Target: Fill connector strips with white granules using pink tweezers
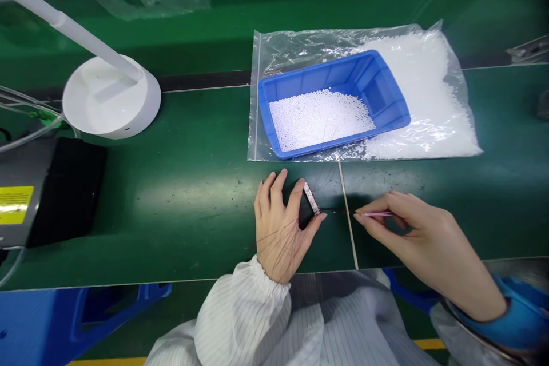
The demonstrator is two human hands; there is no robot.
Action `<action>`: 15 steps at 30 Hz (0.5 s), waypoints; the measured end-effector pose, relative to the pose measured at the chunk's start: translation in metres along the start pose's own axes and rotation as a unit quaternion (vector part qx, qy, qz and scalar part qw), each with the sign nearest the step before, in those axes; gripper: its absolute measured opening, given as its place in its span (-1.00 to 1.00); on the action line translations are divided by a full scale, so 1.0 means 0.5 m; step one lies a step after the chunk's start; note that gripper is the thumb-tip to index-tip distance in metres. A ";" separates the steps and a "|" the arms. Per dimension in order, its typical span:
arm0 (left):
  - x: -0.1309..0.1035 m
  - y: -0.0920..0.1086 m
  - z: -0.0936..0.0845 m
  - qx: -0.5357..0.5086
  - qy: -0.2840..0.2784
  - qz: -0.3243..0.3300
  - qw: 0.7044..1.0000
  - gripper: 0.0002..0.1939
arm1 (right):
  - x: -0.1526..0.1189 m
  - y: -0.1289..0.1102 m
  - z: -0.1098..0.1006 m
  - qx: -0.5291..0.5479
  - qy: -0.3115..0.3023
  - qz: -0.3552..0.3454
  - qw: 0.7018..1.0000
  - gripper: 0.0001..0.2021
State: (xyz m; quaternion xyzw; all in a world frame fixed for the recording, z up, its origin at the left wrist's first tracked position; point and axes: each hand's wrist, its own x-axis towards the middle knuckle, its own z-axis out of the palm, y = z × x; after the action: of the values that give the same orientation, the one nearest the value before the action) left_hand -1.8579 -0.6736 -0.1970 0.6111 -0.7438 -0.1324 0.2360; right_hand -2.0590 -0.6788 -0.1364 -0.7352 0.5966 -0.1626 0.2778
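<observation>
My left hand (281,226) rests on the green table, its thumb and index finger pinching the two ends of a small narrow strip (311,198) with a pale top and dark edges. Fine dark threads or wires lie over the back of this hand. To the right, the thumb and fingers of my right hand (407,229) close on a thin pink stick (377,214), whose thin tip points left towards the strip. Beyond both hands, a blue bin (334,143) holds many small white beads (319,117).
The bin stands on a clear zip bag (429,103) filled with white beads. A white lamp (111,97) is at the left, near a black and grey box (64,191). Below the table's front edge is a blue stool (34,320). A pale line (347,211) crosses the green table (184,200).
</observation>
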 end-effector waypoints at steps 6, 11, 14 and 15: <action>0.000 0.000 0.000 0.001 0.003 -0.002 1.000 -0.47 | -0.009 0.003 -0.021 0.080 -0.083 0.059 0.992 -0.77; 0.001 -0.002 0.002 0.002 0.008 0.001 1.000 -0.47 | -0.015 0.008 -0.021 0.000 -0.048 0.040 0.998 -0.83; 0.001 -0.001 0.003 0.001 0.008 0.002 1.000 -0.47 | -0.016 0.010 -0.025 -0.009 -0.028 0.032 0.999 -0.85; 0.001 -0.001 0.002 0.001 0.008 0.002 1.000 -0.46 | -0.015 0.010 -0.026 -0.005 -0.027 0.031 0.999 -0.85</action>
State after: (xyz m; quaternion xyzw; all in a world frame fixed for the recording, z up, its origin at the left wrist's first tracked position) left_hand -1.8581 -0.6745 -0.1981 0.6110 -0.7434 -0.1262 0.2412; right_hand -2.0723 -0.6748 -0.1285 -0.7216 0.6125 -0.1311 0.2947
